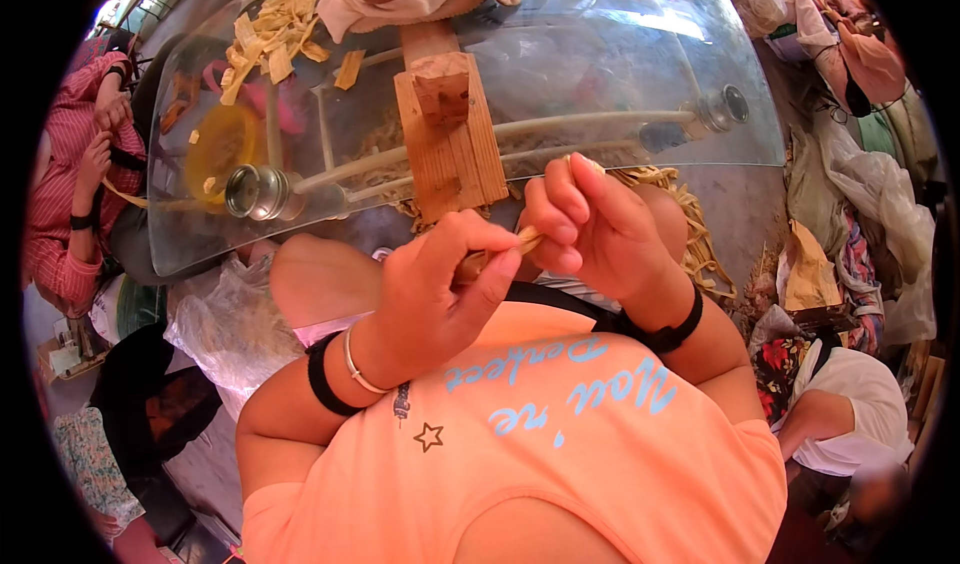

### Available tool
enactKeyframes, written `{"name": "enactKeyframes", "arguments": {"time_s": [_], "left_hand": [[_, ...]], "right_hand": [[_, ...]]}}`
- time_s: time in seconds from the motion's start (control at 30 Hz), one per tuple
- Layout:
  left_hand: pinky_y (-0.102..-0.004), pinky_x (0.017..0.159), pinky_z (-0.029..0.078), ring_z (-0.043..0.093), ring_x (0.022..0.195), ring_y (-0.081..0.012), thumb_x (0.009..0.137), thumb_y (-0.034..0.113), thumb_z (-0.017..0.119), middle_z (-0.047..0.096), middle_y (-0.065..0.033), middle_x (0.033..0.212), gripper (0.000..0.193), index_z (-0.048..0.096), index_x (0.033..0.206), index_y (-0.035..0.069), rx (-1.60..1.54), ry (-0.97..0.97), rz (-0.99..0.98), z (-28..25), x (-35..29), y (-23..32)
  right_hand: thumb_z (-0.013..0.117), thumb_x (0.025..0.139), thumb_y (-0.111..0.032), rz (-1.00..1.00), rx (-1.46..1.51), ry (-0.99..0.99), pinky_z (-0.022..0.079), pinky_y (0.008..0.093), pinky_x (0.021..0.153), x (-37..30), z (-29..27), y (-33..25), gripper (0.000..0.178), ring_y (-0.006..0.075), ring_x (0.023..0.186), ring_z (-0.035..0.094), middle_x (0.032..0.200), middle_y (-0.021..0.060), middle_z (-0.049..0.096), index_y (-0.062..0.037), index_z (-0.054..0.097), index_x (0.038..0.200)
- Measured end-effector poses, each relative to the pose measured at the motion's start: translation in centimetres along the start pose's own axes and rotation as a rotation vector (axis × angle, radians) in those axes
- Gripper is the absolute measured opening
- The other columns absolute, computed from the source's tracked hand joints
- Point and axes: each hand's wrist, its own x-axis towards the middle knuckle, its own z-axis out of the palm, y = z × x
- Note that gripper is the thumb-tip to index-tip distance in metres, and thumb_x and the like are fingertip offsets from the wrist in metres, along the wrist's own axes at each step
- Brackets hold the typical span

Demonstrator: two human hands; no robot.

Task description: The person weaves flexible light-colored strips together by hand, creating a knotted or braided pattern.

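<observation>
**Head view: both my hands on one thin strip**

Head view looks down over my orange shirt (520, 444) to my two hands, close together in front of my chest. My left hand (440, 289) is curled, thumb pressed against the bent fingers, pinching one end of a thin tan strip (500, 251). My right hand (590, 229) meets it from the other side — fingertips bunched and pressed on the same strip, so only a short piece shows between the hands. Each wrist carries a black band; the left also has a thin bracelet.

Just beyond my hands stands a wooden block (450, 134), upright against the curved glass tabletop (620, 74). Loose tan strips (275, 24) lie heaped on the far left of the glass, and more pile up below its near edge to my right. A metal fitting (255, 192) sits at the left of the glass. A person in a pink striped top (75, 174) sits at my left — hands raised, apart from mine.
</observation>
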Motion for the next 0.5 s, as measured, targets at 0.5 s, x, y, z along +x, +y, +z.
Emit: {"name": "enactKeyframes", "arguments": {"time_s": [0.5], "left_hand": [[-0.0226, 0.072, 0.048, 0.049, 0.072, -0.0068, 0.086, -0.009, 0.062, 0.05, -0.0012, 0.084, 0.059, 0.036, 0.137, 0.005, -0.362, -0.057, -0.411, -2.4, 0.0, 0.9]], "right_hand": [[0.056, 0.101, -0.039, 0.659, -0.865, 0.019, 0.052, 0.0249, 0.07, 0.0, -1.3, -0.6, 0.044, 0.0119, 0.08, 0.065, 0.097, 0.0077, 0.068, 0.0023, 0.059, 0.117]]}}
